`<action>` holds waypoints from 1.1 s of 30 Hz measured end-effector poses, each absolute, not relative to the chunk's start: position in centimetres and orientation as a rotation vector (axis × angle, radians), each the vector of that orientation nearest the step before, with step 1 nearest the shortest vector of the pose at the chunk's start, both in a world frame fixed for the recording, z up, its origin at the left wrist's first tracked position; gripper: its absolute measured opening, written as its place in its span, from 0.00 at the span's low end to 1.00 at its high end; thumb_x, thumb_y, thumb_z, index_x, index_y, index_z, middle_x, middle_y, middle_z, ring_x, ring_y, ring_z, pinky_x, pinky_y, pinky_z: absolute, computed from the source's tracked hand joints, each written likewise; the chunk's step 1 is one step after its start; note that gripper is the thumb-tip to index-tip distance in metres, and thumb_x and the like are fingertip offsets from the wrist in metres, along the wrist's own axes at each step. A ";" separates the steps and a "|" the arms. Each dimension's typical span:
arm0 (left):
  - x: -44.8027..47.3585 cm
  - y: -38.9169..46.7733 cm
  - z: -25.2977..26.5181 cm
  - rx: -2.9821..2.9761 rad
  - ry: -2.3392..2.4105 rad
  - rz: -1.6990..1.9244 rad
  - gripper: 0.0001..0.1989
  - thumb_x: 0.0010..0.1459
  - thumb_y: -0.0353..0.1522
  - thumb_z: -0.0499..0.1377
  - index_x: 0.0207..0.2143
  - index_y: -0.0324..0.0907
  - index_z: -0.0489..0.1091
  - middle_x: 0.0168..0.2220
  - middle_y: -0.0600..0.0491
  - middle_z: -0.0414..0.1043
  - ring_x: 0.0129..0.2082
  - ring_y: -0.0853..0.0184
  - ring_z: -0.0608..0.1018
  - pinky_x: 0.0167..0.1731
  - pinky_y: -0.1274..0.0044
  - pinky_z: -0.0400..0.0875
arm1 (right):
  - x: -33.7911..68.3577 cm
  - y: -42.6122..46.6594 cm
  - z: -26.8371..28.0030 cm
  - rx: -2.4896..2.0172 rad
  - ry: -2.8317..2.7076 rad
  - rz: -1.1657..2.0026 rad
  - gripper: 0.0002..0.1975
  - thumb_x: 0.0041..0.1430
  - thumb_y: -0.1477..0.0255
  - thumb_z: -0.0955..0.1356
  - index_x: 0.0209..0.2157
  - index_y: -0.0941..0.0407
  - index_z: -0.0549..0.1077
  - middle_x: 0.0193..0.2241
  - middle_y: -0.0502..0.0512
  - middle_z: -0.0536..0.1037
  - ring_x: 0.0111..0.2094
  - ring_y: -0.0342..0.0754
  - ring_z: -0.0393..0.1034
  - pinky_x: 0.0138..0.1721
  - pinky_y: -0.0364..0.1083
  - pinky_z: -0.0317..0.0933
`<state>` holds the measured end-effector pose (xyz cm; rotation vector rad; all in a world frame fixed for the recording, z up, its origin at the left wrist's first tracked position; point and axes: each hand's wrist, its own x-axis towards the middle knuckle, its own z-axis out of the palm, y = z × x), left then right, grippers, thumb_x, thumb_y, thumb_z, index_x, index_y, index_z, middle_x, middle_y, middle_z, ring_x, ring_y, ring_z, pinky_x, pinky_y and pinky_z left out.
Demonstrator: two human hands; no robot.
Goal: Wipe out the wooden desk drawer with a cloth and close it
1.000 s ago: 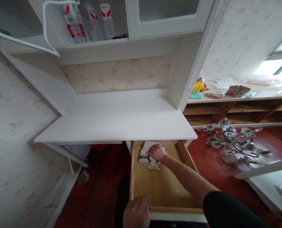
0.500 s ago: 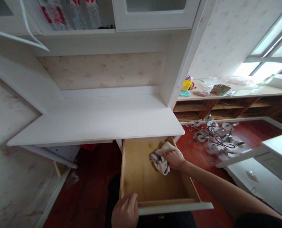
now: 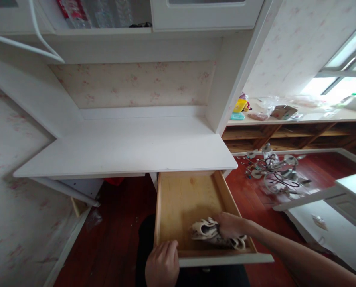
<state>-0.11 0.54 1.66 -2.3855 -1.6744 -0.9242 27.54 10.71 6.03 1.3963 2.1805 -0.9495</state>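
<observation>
Right hand (image 3: 229, 225) on crumpled cloth (image 3: 209, 233)

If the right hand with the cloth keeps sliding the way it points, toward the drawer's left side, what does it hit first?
Probably the drawer's left wall. The right hand presses the cloth leftward over bare wood.

Daylight pours in from the window (image 3: 342, 75) at the upper right, where the panes blow out to white glare. The white table (image 3: 127, 147) is evenly lit and casts a dim shadow beneath. Edges bend with wide-angle distortion, and the whole frame is soft, slightly blurred.
</observation>
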 end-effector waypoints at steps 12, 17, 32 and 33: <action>0.0 0.1 0.8 -2.319 -1.733 -0.940 0.09 0.54 0.22 0.52 0.30 0.45 0.65 0.22 0.57 0.68 0.23 0.67 0.71 0.27 0.73 0.58 | 12.3 11.1 3.3 1.854 1.950 -1.745 0.11 0.33 0.81 0.66 0.25 0.56 0.73 0.22 0.48 0.73 0.28 0.47 0.70 0.24 0.39 0.54; -0.1 0.1 0.5 -2.285 -1.713 -0.927 0.08 0.52 0.23 0.55 0.31 0.44 0.65 0.22 0.57 0.67 0.24 0.68 0.71 0.27 0.74 0.58 | 10.4 12.2 2.1 2.043 1.638 -1.992 0.10 0.38 0.79 0.65 0.27 0.58 0.72 0.21 0.50 0.73 0.24 0.45 0.69 0.22 0.40 0.60; 0.2 0.1 0.2 -2.230 -1.702 -0.979 0.09 0.53 0.22 0.54 0.32 0.44 0.64 0.22 0.57 0.66 0.23 0.68 0.70 0.27 0.73 0.58 | 7.5 22.9 1.6 2.407 2.001 -1.648 0.13 0.51 0.76 0.64 0.40 0.57 0.70 0.36 0.56 0.77 0.38 0.48 0.73 0.34 0.42 0.64; 0.2 0.1 0.2 -2.224 -1.704 -0.985 0.09 0.53 0.22 0.54 0.32 0.44 0.64 0.22 0.57 0.66 0.23 0.68 0.70 0.27 0.73 0.58 | 7.8 22.5 1.8 2.381 2.047 -1.599 0.14 0.50 0.77 0.65 0.40 0.57 0.71 0.36 0.56 0.78 0.38 0.49 0.73 0.36 0.42 0.63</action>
